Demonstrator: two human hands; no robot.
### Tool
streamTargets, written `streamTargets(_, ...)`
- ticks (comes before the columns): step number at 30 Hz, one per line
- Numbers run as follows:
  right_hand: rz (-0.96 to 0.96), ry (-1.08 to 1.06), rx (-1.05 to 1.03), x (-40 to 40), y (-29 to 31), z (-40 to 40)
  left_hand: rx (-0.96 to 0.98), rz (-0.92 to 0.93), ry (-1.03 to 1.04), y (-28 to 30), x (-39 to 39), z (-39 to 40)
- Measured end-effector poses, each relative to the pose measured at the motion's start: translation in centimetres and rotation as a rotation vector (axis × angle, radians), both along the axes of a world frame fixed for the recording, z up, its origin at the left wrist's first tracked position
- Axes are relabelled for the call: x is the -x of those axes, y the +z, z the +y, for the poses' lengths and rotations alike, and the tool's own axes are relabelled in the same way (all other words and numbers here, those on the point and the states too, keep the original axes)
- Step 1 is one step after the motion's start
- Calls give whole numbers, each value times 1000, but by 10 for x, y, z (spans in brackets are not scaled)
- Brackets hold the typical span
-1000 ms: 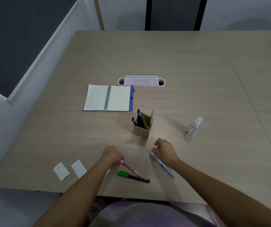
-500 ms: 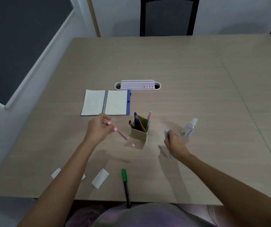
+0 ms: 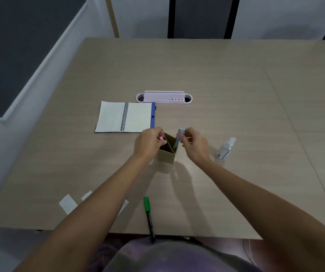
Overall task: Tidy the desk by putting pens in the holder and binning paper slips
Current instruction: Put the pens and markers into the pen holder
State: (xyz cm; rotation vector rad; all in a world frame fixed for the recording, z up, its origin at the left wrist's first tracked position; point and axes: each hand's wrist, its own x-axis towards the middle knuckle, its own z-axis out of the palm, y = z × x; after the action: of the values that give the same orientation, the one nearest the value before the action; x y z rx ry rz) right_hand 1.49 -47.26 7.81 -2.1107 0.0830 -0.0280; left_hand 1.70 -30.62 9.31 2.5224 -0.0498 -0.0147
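A tan cardboard pen holder (image 3: 166, 156) stands mid-desk with a divider inside. My left hand (image 3: 149, 143) is over its left compartment, pinching a pink pen (image 3: 162, 138) whose tip points into the box. At the holder's right rim my right hand (image 3: 194, 143) grips a light blue pen (image 3: 179, 137) that stands in the right compartment. A green-capped marker (image 3: 148, 216) lies at the near desk edge, overhanging it. White paper slips (image 3: 68, 203) lie near the front left, partly hidden by my left forearm.
An open spiral notebook (image 3: 125, 117) lies behind the holder on the left. A pale lilac desk organiser (image 3: 164, 97) sits further back. A small spray bottle (image 3: 225, 148) stands right of my right hand. A dark chair (image 3: 200, 16) is beyond the desk.
Both hands have moved in to the holder from either side: the pink pen and the blue pen went from above the desk to the box's compartments. The marker and slips stayed put.
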Motion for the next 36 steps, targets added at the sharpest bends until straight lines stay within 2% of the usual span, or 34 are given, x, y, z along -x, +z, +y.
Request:
streamTargets(5, 26, 76, 119, 9, -25, -5, 6, -39, 134, -14, 36, 14)
streamTargets(7, 56, 65, 102, 14, -36, -11, -99, 165, 167, -32, 61, 26)
streamTargets(9, 106, 90, 105, 15, -45, -14, -222, 516, 138, -54, 85, 32)
streamTargets(11, 195, 167, 116, 12, -51, -13, -232, 764, 100, -74, 108, 33)
streamTargets(14, 247, 290, 144, 5, -56, -6, -228, 840, 78, -92, 126, 25)
streamTargets(18, 250, 241, 72, 2, -59, 5, -250, 803, 77, -95, 124, 15)
streamTargets(20, 232, 201, 111, 3, -61, 7, -230, 782, 94, -91, 119, 17)
streamTargets(22, 208, 195, 183, 9, -63, 8, -187, 685, 139, -77, 111, 25)
streamTargets(24, 190, 179, 250, 20, -68, 9, -121, 495, 211, -53, 100, 37)
streamTargets(27, 181, 122, 282, 37, -72, 9, 134, 140, 362, 2, 82, 52)
streamTargets(30, 208, 136, 268, 45, -72, 8, 261, -165, 377, 54, 64, 53)
streamTargets(33, 213, 163, 243, 45, -70, 4, 193, -283, 268, 71, 42, 32)
streamTargets(36, 232, 218, 246, 42, -67, -2, -61, -247, 122, 51, 26, 0)
